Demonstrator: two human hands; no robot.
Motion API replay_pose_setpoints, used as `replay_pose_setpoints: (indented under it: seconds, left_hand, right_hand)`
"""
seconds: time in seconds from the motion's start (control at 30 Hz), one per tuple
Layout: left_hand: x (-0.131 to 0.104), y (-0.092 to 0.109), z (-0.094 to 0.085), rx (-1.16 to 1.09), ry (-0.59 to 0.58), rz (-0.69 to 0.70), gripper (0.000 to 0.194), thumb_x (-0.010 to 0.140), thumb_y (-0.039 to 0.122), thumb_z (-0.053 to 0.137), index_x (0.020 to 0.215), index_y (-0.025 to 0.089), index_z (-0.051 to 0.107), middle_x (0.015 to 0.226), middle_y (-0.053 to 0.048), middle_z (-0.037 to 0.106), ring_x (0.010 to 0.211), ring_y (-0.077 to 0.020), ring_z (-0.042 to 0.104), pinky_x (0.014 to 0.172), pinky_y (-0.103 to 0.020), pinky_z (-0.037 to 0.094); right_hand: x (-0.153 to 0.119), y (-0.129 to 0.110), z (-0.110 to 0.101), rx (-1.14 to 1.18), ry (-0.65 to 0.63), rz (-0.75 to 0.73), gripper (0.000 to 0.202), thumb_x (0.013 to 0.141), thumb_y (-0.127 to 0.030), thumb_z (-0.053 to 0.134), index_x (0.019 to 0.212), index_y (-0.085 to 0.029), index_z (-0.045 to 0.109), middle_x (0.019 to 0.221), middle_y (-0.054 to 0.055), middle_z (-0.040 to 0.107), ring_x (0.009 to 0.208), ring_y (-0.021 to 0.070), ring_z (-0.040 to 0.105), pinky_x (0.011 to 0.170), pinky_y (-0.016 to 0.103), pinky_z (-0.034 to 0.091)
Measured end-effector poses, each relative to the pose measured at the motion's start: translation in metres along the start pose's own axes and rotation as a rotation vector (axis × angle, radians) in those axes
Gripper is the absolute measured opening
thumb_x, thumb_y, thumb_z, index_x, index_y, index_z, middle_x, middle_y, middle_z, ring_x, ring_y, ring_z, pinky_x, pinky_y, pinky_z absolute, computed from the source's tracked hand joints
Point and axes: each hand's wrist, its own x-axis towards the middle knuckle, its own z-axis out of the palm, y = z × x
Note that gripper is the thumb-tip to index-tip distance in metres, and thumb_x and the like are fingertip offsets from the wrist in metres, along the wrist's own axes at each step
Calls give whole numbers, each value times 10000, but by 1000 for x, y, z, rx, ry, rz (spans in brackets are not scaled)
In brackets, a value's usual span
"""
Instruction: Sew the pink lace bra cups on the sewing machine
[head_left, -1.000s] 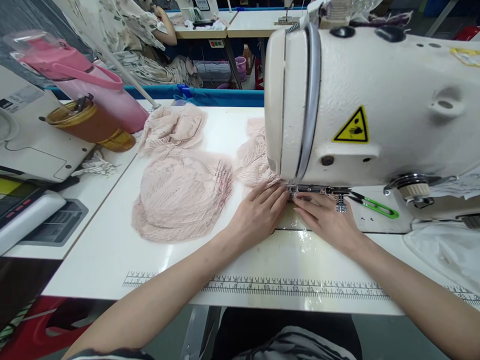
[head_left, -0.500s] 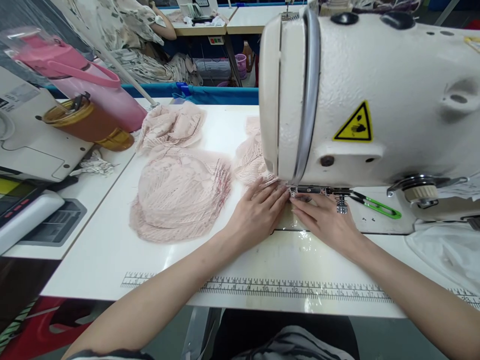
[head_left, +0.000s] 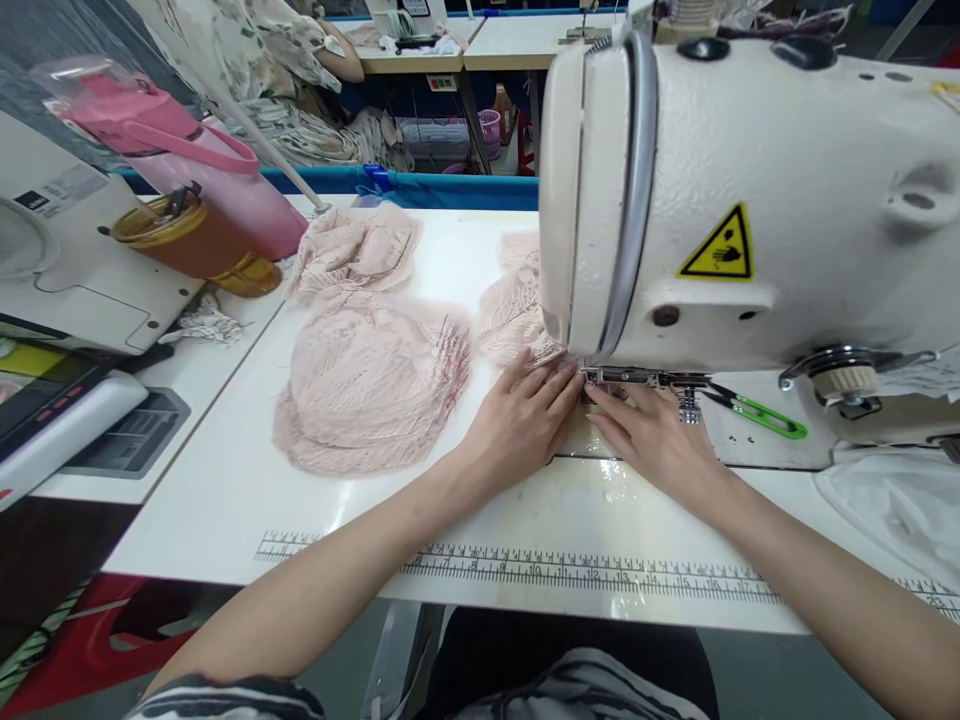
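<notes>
My left hand (head_left: 525, 405) lies flat, fingers stretched out, on the near edge of a pale pink lace piece (head_left: 517, 310) beside the needle area. My right hand (head_left: 652, 425) rests at the other side of the presser foot (head_left: 596, 376), its fingers extended and partly hidden under the machine's parts. The white sewing machine (head_left: 720, 180) hides the far end of the lace and whatever lies beneath the right fingertips. Left of my hands, a stack of pink lace pieces (head_left: 375, 390) lies on the table, with another crumpled lace bundle (head_left: 356, 250) behind it.
Green thread snips (head_left: 765, 415) lie on the machine bed at right, near white fabric (head_left: 892, 500). A printed ruler (head_left: 525, 572) runs along the table's front. At left stand a brown cup (head_left: 195, 240) and a pink bottle (head_left: 217, 170). A person's arm (head_left: 341, 52) shows behind.
The view has shifted slightly, so the table things appear a little further right. Both hands keep nearly the same place by the presser foot.
</notes>
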Motion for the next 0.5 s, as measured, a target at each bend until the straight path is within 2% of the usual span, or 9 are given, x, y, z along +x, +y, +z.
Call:
replay_pose_setpoints:
  seconds: [0.13,0.27,0.37,0.5]
  left_hand:
    - [0,1,-1,12,-15,-2,385,993,252,410,1295,89,583,1314,-144,602,1194,-302,579,1113,-518,353]
    - [1,2,0,-2,-12,-22,384,985,247,422,1305,104,579,1315,-144,600,1211,-302,565,1117,-526,340]
    - [1,2,0,22,-7,-21,387,992,253,409,1308,106,574,1328,-137,592,1211,-301,561,1107,-522,347]
    - [0,3,1,42,15,-20,385,995,258,406,1308,107,570,1317,-131,599,1214,-292,552,1099,-510,345]
  right_hand:
    - [1,1,-1,12,-12,-5,297,975,-341,496,1165,-217,687,958,86,719,725,200,645,752,355,449]
    - [-3,7,3,21,30,26,265,970,-338,511,1140,-261,698,987,54,734,791,205,661,855,387,442]
    - [-3,15,6,152,27,113,244,969,-336,505,1039,-264,728,939,26,747,813,204,672,845,377,447]
    - [1,20,6,317,7,228,275,948,-380,529,866,-211,730,830,31,742,823,210,680,780,339,466]
